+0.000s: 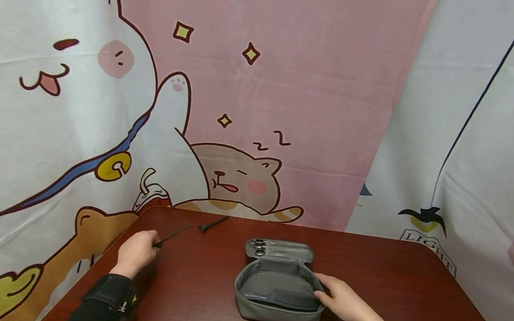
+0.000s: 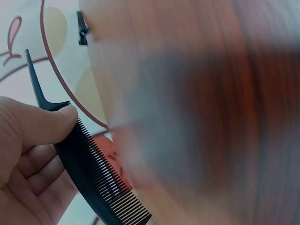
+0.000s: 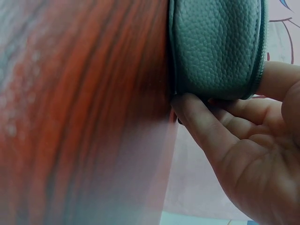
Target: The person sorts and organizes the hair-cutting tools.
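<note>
My left hand (image 1: 136, 253) pinches a black rat-tail comb (image 2: 89, 159) between thumb and fingers, above the table's left part. The comb's thin tail (image 1: 176, 234) points toward the back in the head view. A grey-green zip case (image 1: 281, 317) stands unzipped on the table with its lid (image 1: 309, 254) folded back. My right hand (image 1: 345, 301) holds the case's right side, thumb over the rim and the other fingers along the outer wall. Inside lies a long dark grey tool (image 1: 282, 299). Metal scissors handles (image 1: 259, 248) show in the lid.
A black hair clip (image 1: 212, 224) lies near the back edge of the brown table (image 1: 198, 283). Behind the table hangs a cloth (image 1: 320, 110) printed with cartoon animals, and a pale cloth (image 1: 471, 157) hangs at the right.
</note>
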Demonstrator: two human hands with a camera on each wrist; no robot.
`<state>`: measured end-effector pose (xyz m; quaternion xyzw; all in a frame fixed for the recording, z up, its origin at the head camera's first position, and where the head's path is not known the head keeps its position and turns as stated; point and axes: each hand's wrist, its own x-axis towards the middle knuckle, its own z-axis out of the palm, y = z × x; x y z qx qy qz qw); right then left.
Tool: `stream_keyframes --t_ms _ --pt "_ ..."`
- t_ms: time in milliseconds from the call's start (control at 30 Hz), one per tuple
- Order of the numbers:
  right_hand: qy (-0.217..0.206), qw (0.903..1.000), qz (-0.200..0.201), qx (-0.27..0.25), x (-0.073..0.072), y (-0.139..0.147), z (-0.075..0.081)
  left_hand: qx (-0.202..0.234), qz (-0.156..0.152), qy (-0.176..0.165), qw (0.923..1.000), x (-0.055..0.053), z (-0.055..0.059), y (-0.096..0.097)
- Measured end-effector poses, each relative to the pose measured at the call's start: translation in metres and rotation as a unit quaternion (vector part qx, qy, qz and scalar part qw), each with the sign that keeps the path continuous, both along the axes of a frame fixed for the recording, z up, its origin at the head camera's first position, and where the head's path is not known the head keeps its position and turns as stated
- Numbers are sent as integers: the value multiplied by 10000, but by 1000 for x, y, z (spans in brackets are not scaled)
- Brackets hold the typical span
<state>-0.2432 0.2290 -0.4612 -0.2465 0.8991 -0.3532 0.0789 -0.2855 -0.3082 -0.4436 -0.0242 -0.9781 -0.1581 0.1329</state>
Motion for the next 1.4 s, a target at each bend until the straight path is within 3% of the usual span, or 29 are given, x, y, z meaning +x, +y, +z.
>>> stream_keyframes --t_ms 300,567,1233,1400 --pt "-18 10000 -29 -29 1 0 0 157 -294 475 9983 0 1 28" --pt "32 10000 -5 -12 0 2 -2 316 -447 528 9971 1 6 52" --pt "-55 10000 -66 11 2 0 2 464 -1083 1177 9860 19 17 113" --pt "399 9987 -272 -129 7 -2 6 500 -1178 1456 9810 26 19 127"
